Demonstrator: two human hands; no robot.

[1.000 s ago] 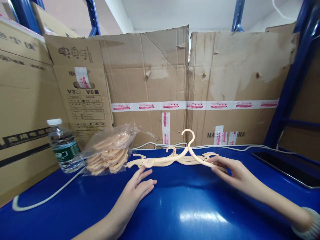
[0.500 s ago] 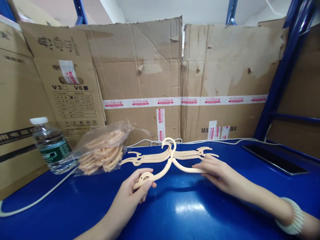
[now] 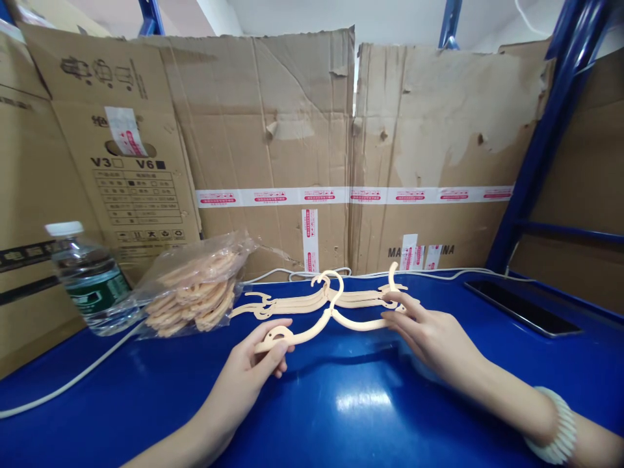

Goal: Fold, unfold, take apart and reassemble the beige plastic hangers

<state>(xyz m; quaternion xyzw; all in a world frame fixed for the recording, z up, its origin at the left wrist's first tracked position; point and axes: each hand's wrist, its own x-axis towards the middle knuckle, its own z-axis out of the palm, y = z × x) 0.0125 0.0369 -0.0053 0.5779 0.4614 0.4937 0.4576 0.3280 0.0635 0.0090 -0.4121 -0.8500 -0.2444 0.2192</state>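
The left hand (image 3: 253, 374) pinches one end of a thin beige hanger (image 3: 307, 329) and the right hand (image 3: 433, 335) closes loosely on the other, holding it just above the blue worktop (image 3: 351, 403). It looks light, smooth and springy, likely to snap if twisted, so the arm ends seem the safest hold. Behind, the pile of hangers (image 3: 287, 304) overlaps too much to count.

White beaded bracelet (image 3: 553, 426), right wrist
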